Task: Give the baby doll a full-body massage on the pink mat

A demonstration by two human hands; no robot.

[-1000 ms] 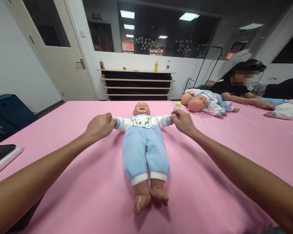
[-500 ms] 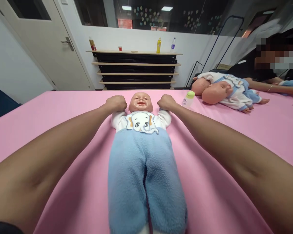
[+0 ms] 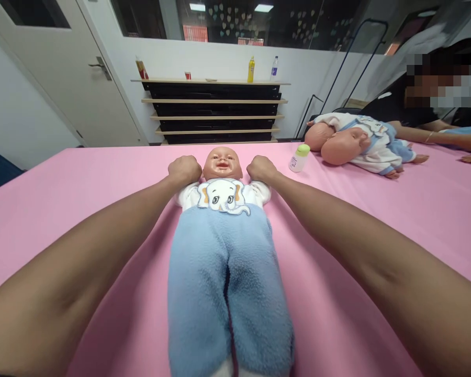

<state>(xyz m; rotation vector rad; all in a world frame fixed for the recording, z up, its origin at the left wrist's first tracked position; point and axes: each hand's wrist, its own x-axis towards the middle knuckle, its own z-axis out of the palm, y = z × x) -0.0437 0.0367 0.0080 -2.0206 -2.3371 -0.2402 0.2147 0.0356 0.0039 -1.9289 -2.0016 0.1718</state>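
Pink desk [image 3: 102,180] is bearing a doll [image 3: 220,241], lying face-up, head [image 3: 222,161] toward twelve o'clock; I am gripping its arms [image 3: 189,196], left hand [image 3: 184,170] at eleven, right hand [image 3: 261,169] at one, both fully closed.

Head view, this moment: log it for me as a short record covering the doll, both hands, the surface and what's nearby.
Main object: baby doll, face up, elephant patch on chest
Left hand: closed over one sleeve end, beside the doll's head
Right hand: closed over the other sleeve end
Hidden: the doll's own hands
Surface: pink-covered table
Nearby: lime-capped bottle, beyond the right hand
Farther right: two other dolls, person in black
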